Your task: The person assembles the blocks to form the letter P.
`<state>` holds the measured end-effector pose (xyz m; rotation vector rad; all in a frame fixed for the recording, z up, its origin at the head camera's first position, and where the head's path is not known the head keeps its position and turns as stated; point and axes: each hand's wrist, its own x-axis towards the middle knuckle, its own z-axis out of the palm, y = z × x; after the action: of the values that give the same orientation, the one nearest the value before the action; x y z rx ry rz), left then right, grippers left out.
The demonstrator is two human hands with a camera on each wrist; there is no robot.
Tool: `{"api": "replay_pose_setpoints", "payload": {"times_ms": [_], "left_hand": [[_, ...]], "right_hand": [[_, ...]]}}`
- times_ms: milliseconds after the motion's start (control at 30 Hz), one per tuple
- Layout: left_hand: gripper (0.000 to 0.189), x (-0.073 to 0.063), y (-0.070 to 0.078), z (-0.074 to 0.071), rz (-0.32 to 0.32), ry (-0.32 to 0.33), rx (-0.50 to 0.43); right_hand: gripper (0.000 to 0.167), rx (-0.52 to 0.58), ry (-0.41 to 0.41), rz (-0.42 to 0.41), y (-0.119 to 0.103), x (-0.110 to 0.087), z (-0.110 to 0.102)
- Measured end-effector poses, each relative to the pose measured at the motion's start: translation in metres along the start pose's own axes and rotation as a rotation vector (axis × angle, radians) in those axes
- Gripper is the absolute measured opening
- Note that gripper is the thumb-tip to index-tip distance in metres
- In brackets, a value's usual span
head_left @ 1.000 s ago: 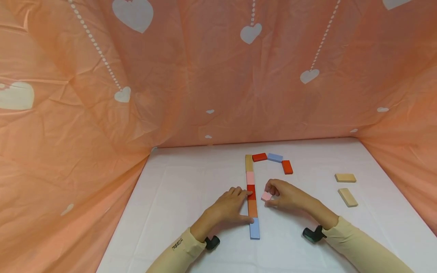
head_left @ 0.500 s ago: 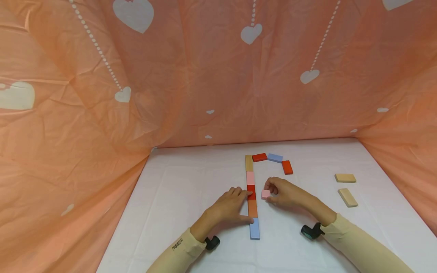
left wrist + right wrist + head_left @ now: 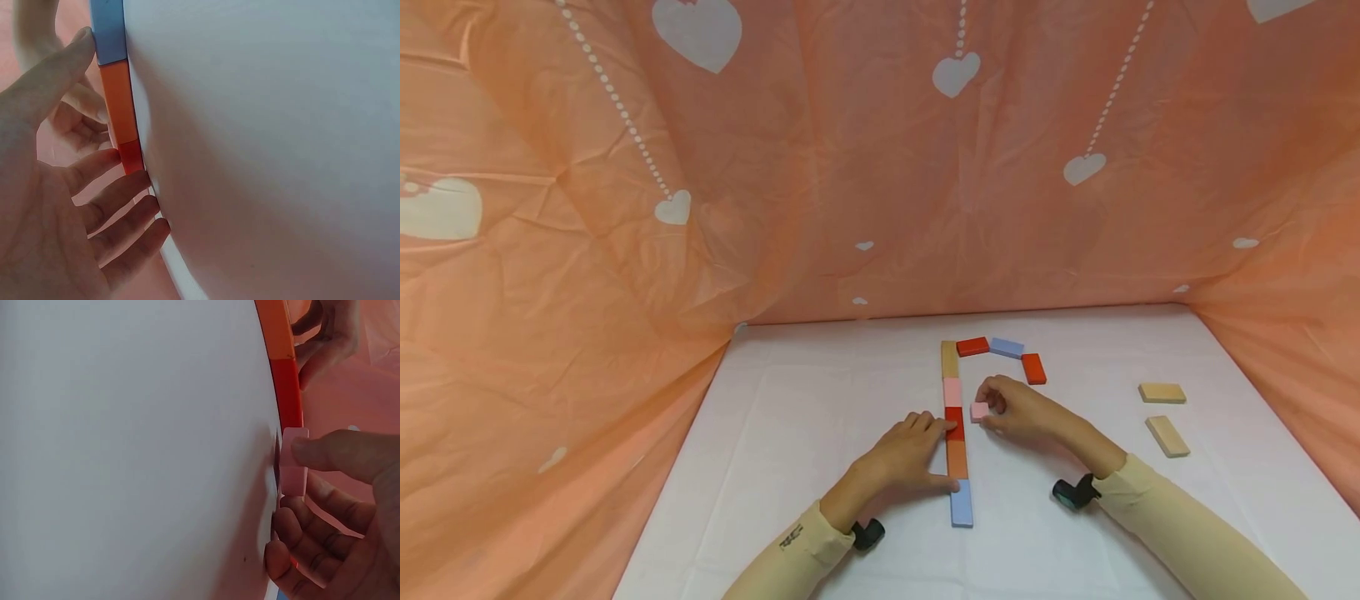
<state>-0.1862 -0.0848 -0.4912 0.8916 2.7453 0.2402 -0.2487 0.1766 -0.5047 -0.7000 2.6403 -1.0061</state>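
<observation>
1. The right hand [image 3: 1021, 412] is pinching a pink block [image 3: 979, 412] just right of the row [image 3: 957, 460].
2. The left hand [image 3: 904, 454] is touching the row, its grip spread wide.
3. Three blocks [image 3: 1007, 347] are curving right from the row's far end.
4. Two tan blocks [image 3: 1162, 392] are lying well right of the row.

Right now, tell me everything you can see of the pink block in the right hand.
The pink block is small and straight-edged, with smooth flat faces; it looks like painted wood. The right hand pinches it between thumb and fingers, which partly hide it. In the head view it is just right of the red block in the column, with a slim gap between. Whether it touches the table is unclear.
</observation>
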Motion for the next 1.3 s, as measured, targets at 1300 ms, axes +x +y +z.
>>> {"api": "replay_pose_setpoints", "payload": {"times_ms": [1300], "left_hand": [[0.093,0.001,-0.001,0.003,0.007,0.004,0.028]], "right_hand": [[0.027,-0.030,0.018,-0.038,-0.001,0.024,-0.001]]}}
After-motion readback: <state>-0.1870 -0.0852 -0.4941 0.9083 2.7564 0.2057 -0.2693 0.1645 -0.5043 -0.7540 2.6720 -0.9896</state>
